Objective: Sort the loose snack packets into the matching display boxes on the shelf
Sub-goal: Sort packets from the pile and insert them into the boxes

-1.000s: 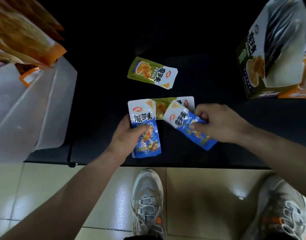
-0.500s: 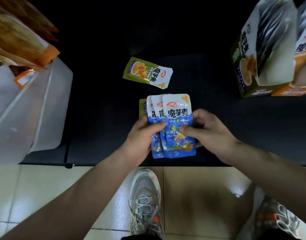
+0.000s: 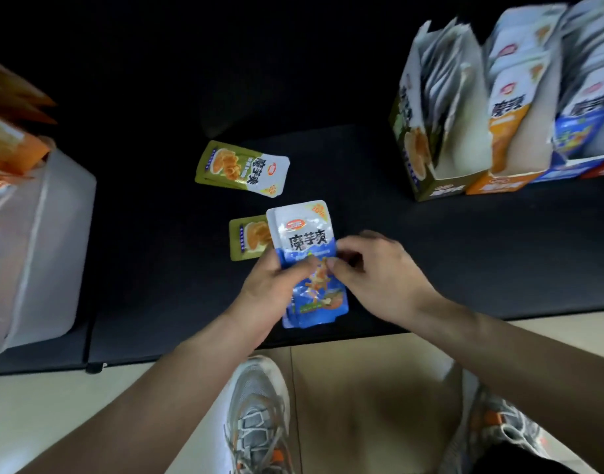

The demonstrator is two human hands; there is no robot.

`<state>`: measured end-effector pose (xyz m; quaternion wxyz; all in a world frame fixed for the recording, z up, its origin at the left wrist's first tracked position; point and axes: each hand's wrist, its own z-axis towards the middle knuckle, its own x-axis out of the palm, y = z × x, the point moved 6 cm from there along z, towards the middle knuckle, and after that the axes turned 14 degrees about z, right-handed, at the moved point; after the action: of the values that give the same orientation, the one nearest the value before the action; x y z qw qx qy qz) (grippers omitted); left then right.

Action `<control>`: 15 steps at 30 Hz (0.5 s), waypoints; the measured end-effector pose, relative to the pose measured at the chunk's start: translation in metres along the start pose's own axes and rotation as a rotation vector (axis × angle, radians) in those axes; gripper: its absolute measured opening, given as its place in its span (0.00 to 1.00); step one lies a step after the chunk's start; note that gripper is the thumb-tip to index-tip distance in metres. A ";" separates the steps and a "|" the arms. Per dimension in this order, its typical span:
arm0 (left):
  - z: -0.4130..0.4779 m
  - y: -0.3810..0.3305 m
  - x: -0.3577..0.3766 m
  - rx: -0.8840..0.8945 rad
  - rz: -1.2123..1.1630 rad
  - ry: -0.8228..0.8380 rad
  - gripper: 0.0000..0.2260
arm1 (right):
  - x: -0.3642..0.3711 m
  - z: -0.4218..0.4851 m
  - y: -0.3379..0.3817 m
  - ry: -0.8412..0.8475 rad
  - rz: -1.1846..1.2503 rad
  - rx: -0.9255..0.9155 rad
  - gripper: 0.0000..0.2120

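A squared stack of blue snack packets point(image 3: 305, 234) stands upright over the dark shelf point(image 3: 465, 254). My left hand point(image 3: 276, 285) grips its left side, thumb across the front. My right hand point(image 3: 379, 271) pinches the stack's right edge. One olive-green packet point(image 3: 242, 169) lies flat farther back. Another green packet point(image 3: 247, 237) lies partly hidden behind the blue stack. At the back right stand a green display box point(image 3: 434, 189), an orange display box point(image 3: 499, 183) and a blue display box point(image 3: 581, 131), all holding packets.
A translucent plastic bin point(image 3: 37, 241) sits at the left of the shelf, with orange bags point(image 3: 9, 131) above it. The shelf's front edge runs just below my hands. Tiled floor point(image 3: 362, 388) and my two grey sneakers are underneath.
The fanned blue packets have been squared into one stack held by both hands. The view has shifted, bringing the orange and blue boxes into sight.
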<state>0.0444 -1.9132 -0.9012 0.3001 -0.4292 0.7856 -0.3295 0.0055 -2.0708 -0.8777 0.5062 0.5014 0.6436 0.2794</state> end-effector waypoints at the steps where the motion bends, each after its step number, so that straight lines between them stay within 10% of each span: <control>1: 0.001 -0.004 0.000 -0.016 0.013 -0.023 0.12 | -0.009 0.001 -0.005 -0.012 -0.074 0.014 0.09; 15: -0.003 -0.157 0.107 0.179 0.524 0.231 0.11 | -0.158 -0.011 -0.063 -0.106 -0.364 0.238 0.14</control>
<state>0.0687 -2.0708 -0.7985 0.3205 -0.1432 0.8663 -0.3555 -0.0299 -2.2371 -0.8698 0.5188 0.4471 0.7244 0.0786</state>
